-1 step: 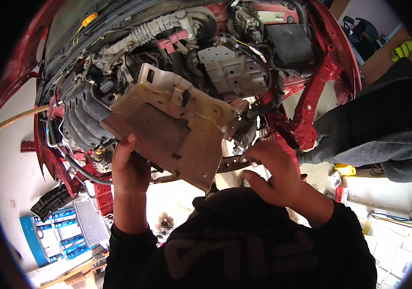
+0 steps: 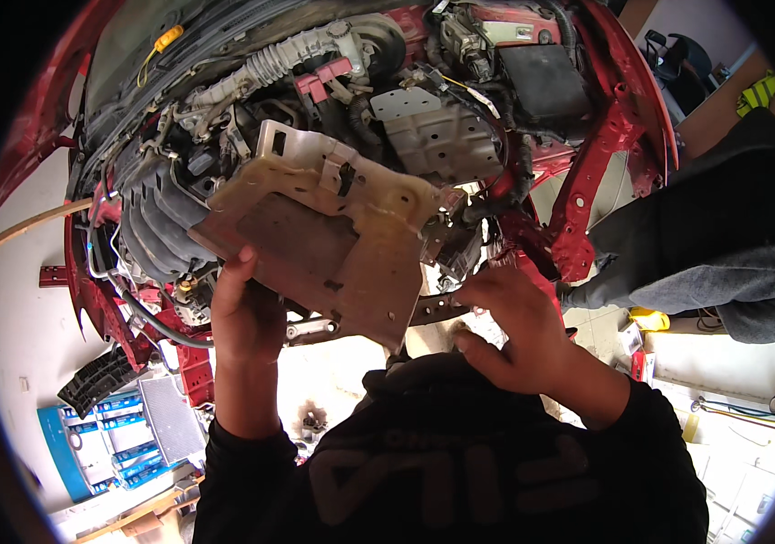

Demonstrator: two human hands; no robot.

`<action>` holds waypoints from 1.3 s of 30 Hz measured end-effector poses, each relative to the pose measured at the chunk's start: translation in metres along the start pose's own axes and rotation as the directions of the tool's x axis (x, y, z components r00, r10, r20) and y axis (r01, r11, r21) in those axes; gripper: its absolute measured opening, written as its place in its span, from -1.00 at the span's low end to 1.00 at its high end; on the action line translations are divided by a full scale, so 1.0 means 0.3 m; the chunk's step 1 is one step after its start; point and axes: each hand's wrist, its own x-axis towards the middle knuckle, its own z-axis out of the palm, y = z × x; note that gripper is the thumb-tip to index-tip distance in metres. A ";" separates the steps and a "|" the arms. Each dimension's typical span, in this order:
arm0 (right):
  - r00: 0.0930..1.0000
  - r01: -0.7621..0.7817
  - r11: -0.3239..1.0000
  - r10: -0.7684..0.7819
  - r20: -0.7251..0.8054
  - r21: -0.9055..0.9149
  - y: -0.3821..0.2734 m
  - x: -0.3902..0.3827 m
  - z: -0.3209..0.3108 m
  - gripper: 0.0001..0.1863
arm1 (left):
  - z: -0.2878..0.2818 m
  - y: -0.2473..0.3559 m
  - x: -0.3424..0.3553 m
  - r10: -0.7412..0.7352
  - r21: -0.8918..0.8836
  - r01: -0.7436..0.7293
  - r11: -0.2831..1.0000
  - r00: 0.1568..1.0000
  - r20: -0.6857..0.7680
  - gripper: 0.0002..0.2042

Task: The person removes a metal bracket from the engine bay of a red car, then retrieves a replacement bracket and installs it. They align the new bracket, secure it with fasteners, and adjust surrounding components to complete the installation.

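Observation:
My left hand (image 2: pixel 247 313) is closed on the lower left edge of a bent sheet-metal plate (image 2: pixel 306 263), its thumb lying on the near face. Dust and yellowish-brown stains cover the plate, which has a raised, slotted flange along its top. It is held tilted in front of a car's engine bay. To the right of the plate, apart from it, is my right hand (image 2: pixel 523 331), with fingers bent and the thumb spread away from them. Nothing shows in that hand. Behind the plate are a black ribbed intake manifold (image 2: pixel 156 222) and a silver perforated metal panel (image 2: pixel 442 136).
A red body rail (image 2: pixel 596 172) runs down the bay's right side. A corrugated duct (image 2: pixel 288 59) and a black box (image 2: pixel 546 82) sit farther back. Dark clothing (image 2: pixel 705 227), apparently another person's, is at right. Blue-and-white boxes (image 2: pixel 134 440) stand lower left.
The plate has tilted very slightly in my left hand. My right hand's fingers and thumb have shifted a little to the left.

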 end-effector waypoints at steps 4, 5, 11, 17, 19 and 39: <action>0.949 0.247 0.936 -0.286 -0.134 -0.252 -0.061 0.070 -0.027 -0.33 | 0.112 -0.037 0.060 -0.047 -0.136 0.056 0.989 0.996 0.074 -0.36; 0.920 0.278 0.891 -0.354 -0.167 -0.359 -0.063 0.095 -0.032 -0.31 | 0.142 -0.056 0.077 -0.046 -0.162 0.057 0.985 0.996 0.073 -0.37; 0.929 0.189 0.657 -0.361 -0.084 -0.730 -0.002 0.269 -0.123 -0.29 | 0.345 -0.128 0.206 -0.093 -0.266 0.079 0.961 0.995 -0.043 -0.64; 0.943 0.080 0.438 -0.324 -0.075 -0.896 0.118 0.466 -0.293 -0.68 | 0.565 -0.129 0.307 -0.133 -0.274 0.098 0.957 0.984 -0.115 -0.65; 0.930 0.173 0.451 -0.368 -0.006 -0.875 0.159 0.502 -0.360 -0.67 | 0.614 -0.119 0.333 -0.131 -0.263 0.097 0.960 0.985 -0.115 -0.62; 0.952 0.153 0.694 -0.295 -0.084 -0.704 0.534 0.442 -0.416 -0.64 | 0.114 -1.036 0.327 -0.344 0.938 0.032 0.344 0.934 0.094 -0.08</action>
